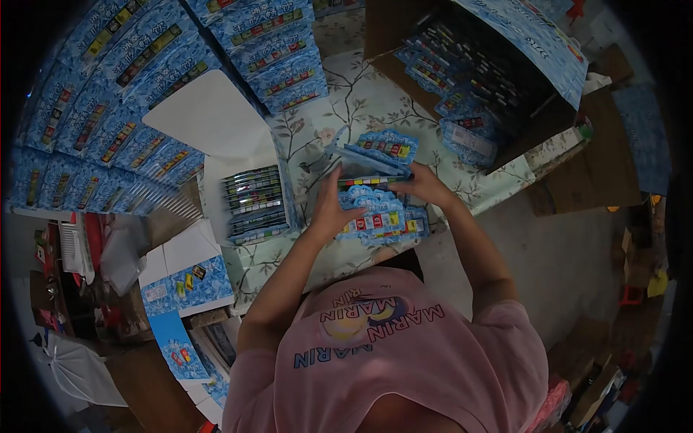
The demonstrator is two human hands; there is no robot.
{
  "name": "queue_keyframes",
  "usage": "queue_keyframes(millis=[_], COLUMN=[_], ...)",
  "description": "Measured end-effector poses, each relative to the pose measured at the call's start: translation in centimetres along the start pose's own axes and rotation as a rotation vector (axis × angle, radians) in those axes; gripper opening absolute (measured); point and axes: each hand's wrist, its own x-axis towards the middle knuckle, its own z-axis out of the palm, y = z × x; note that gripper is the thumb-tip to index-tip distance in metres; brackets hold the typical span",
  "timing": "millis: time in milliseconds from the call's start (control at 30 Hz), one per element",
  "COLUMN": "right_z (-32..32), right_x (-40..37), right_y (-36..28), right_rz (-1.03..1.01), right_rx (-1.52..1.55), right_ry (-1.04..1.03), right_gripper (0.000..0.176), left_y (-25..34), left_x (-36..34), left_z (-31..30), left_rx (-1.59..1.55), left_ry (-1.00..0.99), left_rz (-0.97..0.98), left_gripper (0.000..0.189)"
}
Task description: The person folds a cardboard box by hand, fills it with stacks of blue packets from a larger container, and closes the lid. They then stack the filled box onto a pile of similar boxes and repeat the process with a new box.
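My left hand [330, 209] and my right hand [427, 187] are closed around the two sides of a small bunch of blue printed packets [372, 182] over the flowered table. The bunch stands on edge, partly fanned. Against its near side lie more blue packets [382, 220] with wavy edges and red and yellow pictures. Behind it another blue packet [390, 146] lies face up. Left of my left hand stands an open white box [287, 198], its lid raised, with a row of packets [253, 198] upright inside.
Stacked blue printed boxes [137, 86] fill the back left, with a shorter stack [278, 61] beside them. At the back right, a large open carton [390, 32] lies with many packets spilling toward its mouth. Flattened blue-and-white boxes [189, 278] sit left of the flowered tablecloth [346, 90].
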Motion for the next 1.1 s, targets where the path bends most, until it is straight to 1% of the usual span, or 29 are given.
queue_keyframes(millis=[33,67,133,167,233,267,333,367,433,467,533,567,633,667,733,767,833,867,933,967,1033,1067,1100], right_z=[0.0,0.0,0.0,0.1,0.2,0.0,-0.3,-0.7,-1.4,-1.2,-0.2,1.0,3.2,3.2,3.3,2.7,-0.4,-2.0,-5.2,-6.4,-7.3,-7.6,-7.2], right_x=[0.3,0.7,1.2,1.5,2.2,2.5,2.9,2.5,0.8,-0.6,-4.6,-6.2,-8.4,-8.7,-9.0,-9.1,-9.2,-9.4,-9.8,-9.7,-8.6,-8.0,-7.1], right_y=[0.4,0.7,1.1,1.1,1.0,1.3,1.9,1.8,1.2,0.3,-1.2,-1.2,-1.4,-1.1,-0.3,-0.3,-0.7,-0.8,-1.5,-2.1,-2.8,-2.9,-2.9], right_rz=[-0.019,-0.019,-0.022,-0.018,0.038,0.039,0.082,0.083,0.086,0.090,-0.071,-0.061,-0.262,-0.259,-0.144,-0.147,0.219,0.184,0.151,0.152,0.134,0.116,0.113], right_rx=[-0.018,-0.016,0.064,0.066,0.144,0.144,0.149,0.148,-0.332,-0.330,-0.661,-0.663,-1.004,-1.008,-0.834,-0.832,-0.518,-0.537,-0.540,-0.526,-0.481,-0.438,-0.438], right_ry=[-0.003,-0.005,0.022,0.021,0.061,0.064,0.149,0.148,0.434,0.433,0.186,0.184,0.209,0.210,0.219,0.217,-0.040,0.014,0.104,0.140,0.172,0.208,0.210], right_gripper=[0.040,0.040,0.033,0.033,0.028,0.028,0.028,0.028,0.032,0.032,0.038,0.038,0.038,0.038,0.033,0.033,0.025,0.020,0.014,0.012,0.012,0.012,0.012], left_y=[0.4,0.6,1.3,1.0,-0.1,-0.6,-1.6,-2.2,-3.1,-3.2,-3.4,-3.3,-2.6,-1.7,0.3,1.3,2.7,2.6,2.0,1.3,0.6,0.8,1.2], left_x=[-0.2,-0.1,0.2,0.3,1.2,1.7,2.6,2.7,2.8,2.9,2.8,2.7,2.9,2.8,2.1,1.5,-0.1,-1.3,-3.9,-5.0,-6.4,-6.4,-6.4], left_z=[-0.2,-0.4,-0.8,-0.6,-0.1,0.1,0.2,0.4,0.8,0.7,0.8,0.7,0.3,0.2,-0.5,-1.2,-2.7,-3.1,-4.0,-4.2,-4.5,-4.7,-4.9], left_rx=[0.100,0.101,0.041,0.040,-0.110,-0.111,-0.356,-0.357,-0.541,-0.541,-0.521,-0.528,-0.520,-0.524,-0.655,-0.652,-0.610,-0.606,-0.610,-0.609,-0.347,-0.344,-0.279], left_ry=[-0.028,-0.027,-0.071,-0.073,-0.027,-0.029,0.011,0.011,0.132,0.129,0.147,0.141,0.092,0.090,0.271,0.274,0.243,0.249,-0.066,-0.064,-0.354,-0.351,-0.375], left_rz=[0.012,0.009,-0.012,-0.016,-0.213,-0.212,-0.188,-0.189,-0.175,-0.178,-0.108,-0.114,-0.198,-0.198,-0.204,-0.204,-0.238,-0.239,-0.260,-0.262,-0.325,-0.325,-0.399], left_gripper=[0.084,0.084,0.072,0.072,0.050,0.050,0.034,0.034,0.028,0.028,0.029,0.029,0.025,0.025,0.020,0.020,0.017,0.017,0.016,0.016,0.017,0.017,0.017])
